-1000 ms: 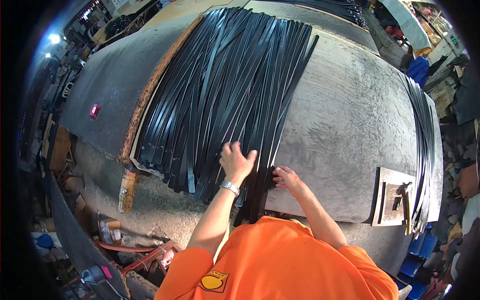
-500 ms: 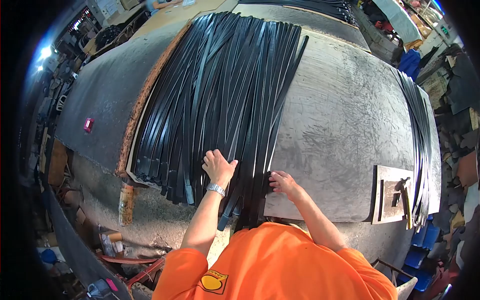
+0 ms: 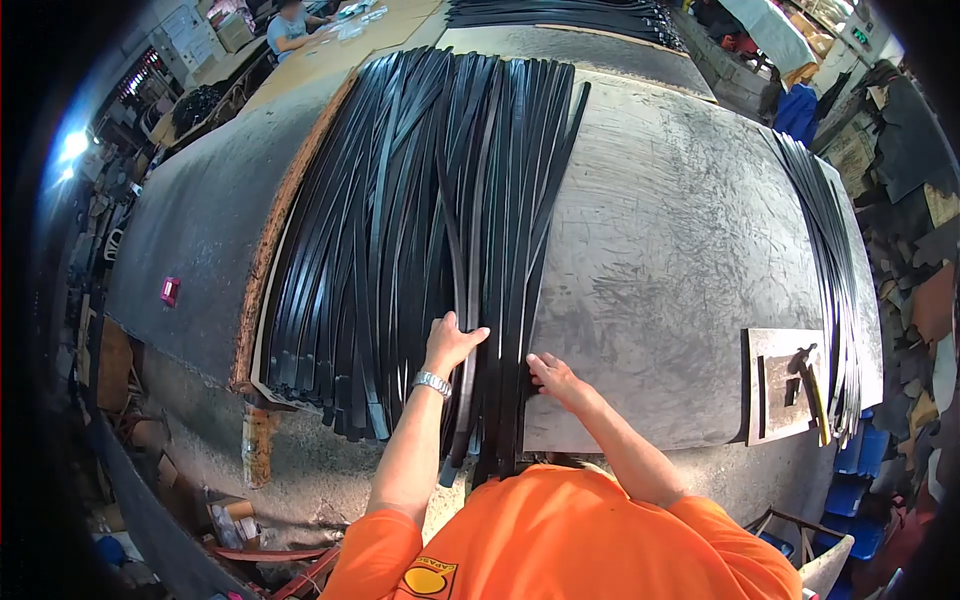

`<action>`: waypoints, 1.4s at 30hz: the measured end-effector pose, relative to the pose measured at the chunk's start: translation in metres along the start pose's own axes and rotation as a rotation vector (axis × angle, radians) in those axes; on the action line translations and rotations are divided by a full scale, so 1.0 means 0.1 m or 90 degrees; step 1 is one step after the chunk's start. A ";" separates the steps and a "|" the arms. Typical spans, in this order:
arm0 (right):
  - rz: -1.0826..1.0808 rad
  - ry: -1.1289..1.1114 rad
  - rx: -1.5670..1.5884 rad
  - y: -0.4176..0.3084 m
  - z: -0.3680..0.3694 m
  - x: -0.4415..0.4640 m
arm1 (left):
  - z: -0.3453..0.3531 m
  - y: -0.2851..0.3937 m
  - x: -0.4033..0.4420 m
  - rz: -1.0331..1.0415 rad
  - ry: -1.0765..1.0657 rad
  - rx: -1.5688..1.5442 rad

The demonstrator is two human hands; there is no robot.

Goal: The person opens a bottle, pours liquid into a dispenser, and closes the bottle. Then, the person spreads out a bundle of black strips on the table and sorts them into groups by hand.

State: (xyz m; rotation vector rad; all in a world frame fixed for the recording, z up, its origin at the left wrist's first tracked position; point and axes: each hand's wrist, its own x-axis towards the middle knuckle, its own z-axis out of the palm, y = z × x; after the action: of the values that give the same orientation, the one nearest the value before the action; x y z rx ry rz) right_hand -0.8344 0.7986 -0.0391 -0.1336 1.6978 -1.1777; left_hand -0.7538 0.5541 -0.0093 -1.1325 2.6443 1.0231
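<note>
Long black strips [image 3: 340, 240], leather-like and glossy, lie side by side in a thick layer across the bench. My left hand [image 3: 455, 345], with a metal watch at its wrist, is over the near part of the strips. Its fingers curl around a few of them, the thumb standing out to the right; the fingertips are partly hidden. At the right edge of the layer is my right hand [image 3: 557, 380], fingers loosely bent and apart, the tips touching or very close to the outermost strip. Near ends of the strips hang over the bench's front edge.
Right of the strips is a scratched grey bench top [image 3: 680, 250]. A small board [image 3: 785, 385] with a hammer [image 3: 807, 375] lies there, beside another bundle of black strips [image 3: 835, 270]. A pink object [image 3: 170, 291] sits far left. Another person [image 3: 290, 32] is at the back.
My left hand has moved slightly right, and some strips near it are shifted and parted. My right hand has moved slightly left and down. The view has tilted up a little.
</note>
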 end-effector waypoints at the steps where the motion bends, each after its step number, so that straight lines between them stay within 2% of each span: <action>1: -0.015 -0.007 -0.016 0.02 0.02 0.08 | -0.08 0.14 -0.07 -0.032 -0.014 0.003; 4: -0.017 -0.007 0.041 0.00 0.09 0.06 | 0.08 -0.03 0.02 -0.082 0.017 -0.252; 8: 0.054 0.057 0.189 -0.20 0.16 0.00 | -0.16 0.10 -0.02 -0.166 -0.106 -0.436; 11: 0.097 0.071 0.185 -0.20 0.10 0.18 | -0.29 0.16 -0.04 -0.219 -0.181 -0.609; 13: 0.098 0.021 0.193 -0.10 0.04 0.35 | -0.23 0.09 0.03 -0.231 -0.221 -0.691; 14: 0.098 -0.003 0.192 -0.11 0.03 0.36 | -0.19 0.12 0.04 -0.243 -0.166 -0.655; 16: 0.088 0.015 0.176 -0.13 0.10 0.33 | -0.19 0.17 0.01 -0.232 -0.173 -0.582; 18: 0.076 0.007 0.155 -0.22 0.15 0.33 | 0.05 -0.12 0.26 -0.184 -0.232 -0.470; 20: 0.034 -0.001 0.146 -0.22 0.19 0.34 | 0.13 -0.10 0.27 -0.184 -0.209 -0.425; 23: 0.007 -0.037 0.090 -0.20 0.15 0.37 | 0.17 -0.03 0.18 -0.156 -0.140 -0.518; 25: -0.027 0.040 0.112 -0.33 0.24 0.14 | -0.06 0.24 -0.08 -0.142 -0.061 -0.523; 26: -0.039 0.078 0.124 -0.34 0.29 0.04 | -0.11 0.18 0.00 -0.180 -0.135 -0.488; 28: -0.055 0.090 0.055 -0.13 0.24 0.18 | -0.36 0.32 -0.17 -0.242 -0.245 -0.605; 29: -0.061 0.095 0.019 -0.12 0.20 0.22 | -0.35 0.25 -0.11 -0.247 -0.302 -0.587; 32: 0.033 0.096 0.162 -0.17 0.12 0.14 | -0.16 0.18 -0.11 -0.255 -0.397 -0.714; 33: 0.027 0.029 0.150 -0.44 0.06 -0.11 | 0.08 0.03 -0.03 -0.243 -0.454 -0.801; 36: 0.030 0.017 0.198 -0.38 0.01 -0.01 | 0.00 0.20 -0.13 -0.214 -0.414 -0.710; 37: 0.031 0.041 0.227 -0.37 0.04 0.02 | 0.06 0.23 -0.10 -0.222 -0.337 -0.623; 39: 0.007 0.059 0.238 -0.28 0.09 0.11 | 0.15 0.15 -0.11 -0.161 -0.334 -0.604; 40: -0.006 0.069 0.239 -0.25 0.06 0.16 | 0.11 0.22 -0.12 -0.128 -0.331 -0.598; 42: -0.018 0.134 0.178 -0.46 -0.03 -0.03 | 0.17 0.28 -0.14 -0.134 -0.410 -0.739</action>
State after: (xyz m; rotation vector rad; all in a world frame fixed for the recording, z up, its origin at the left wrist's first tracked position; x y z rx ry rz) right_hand -0.8550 0.7785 -0.0025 0.1437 1.6948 -1.4800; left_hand -0.7650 0.5873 -0.0024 -0.8688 1.3030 2.4264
